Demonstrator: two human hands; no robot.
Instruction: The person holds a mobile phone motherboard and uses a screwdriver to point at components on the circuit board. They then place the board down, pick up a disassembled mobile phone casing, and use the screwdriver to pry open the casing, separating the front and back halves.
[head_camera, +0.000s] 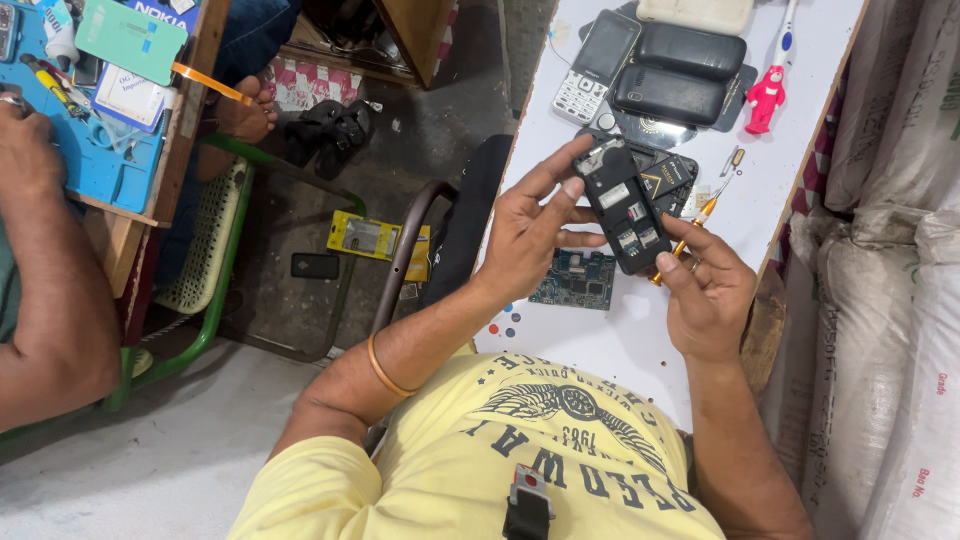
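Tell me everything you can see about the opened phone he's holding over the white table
The phone is a black bar handset with its back cover off, showing the bare inner frame, metal card slots and a pale label. It is tilted, its top end toward the upper left, held above the white table. The left hand has it by its left edge, thumb across the top. The right hand touches its lower right corner while holding a small orange-handled screwdriver. A bare green circuit board lies below it.

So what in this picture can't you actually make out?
Head view only:
- Tip of the orange-handled screwdriver: hidden behind the opened black phone held in the left hand.
- Right hand: fingers cover the screwdriver's handle.
- Green circuit board: parts too small.
- Cream slab: cut off by the top edge.
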